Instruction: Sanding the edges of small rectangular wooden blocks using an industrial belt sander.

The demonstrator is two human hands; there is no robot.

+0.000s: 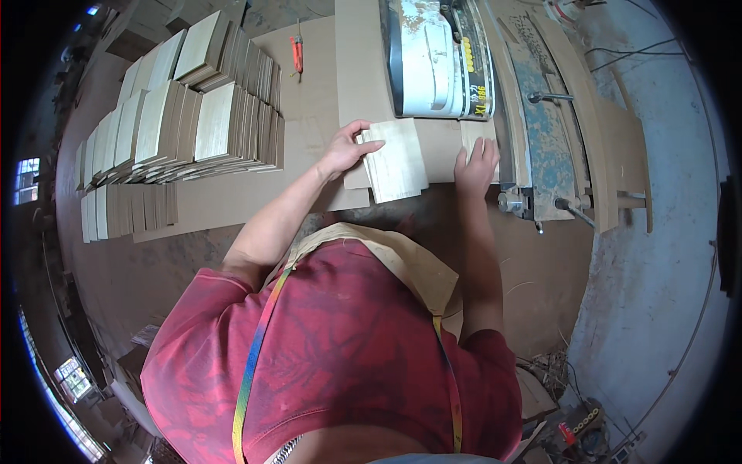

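The left forearm is stretched toward 1 o'clock, the right one toward 12. By the left hand (348, 151), a small stack of thin boards (398, 166) is gripped at its left edge, thumb on top, over the near edge of the counter (447, 162). At 3 o'clock from it, the right hand (477, 164) is loosely bent, fingers laid at a pale wood piece (469, 133); whether this is gripped cannot be told. Beyond, a white machine (423, 69) is placed at 1 o'clock.
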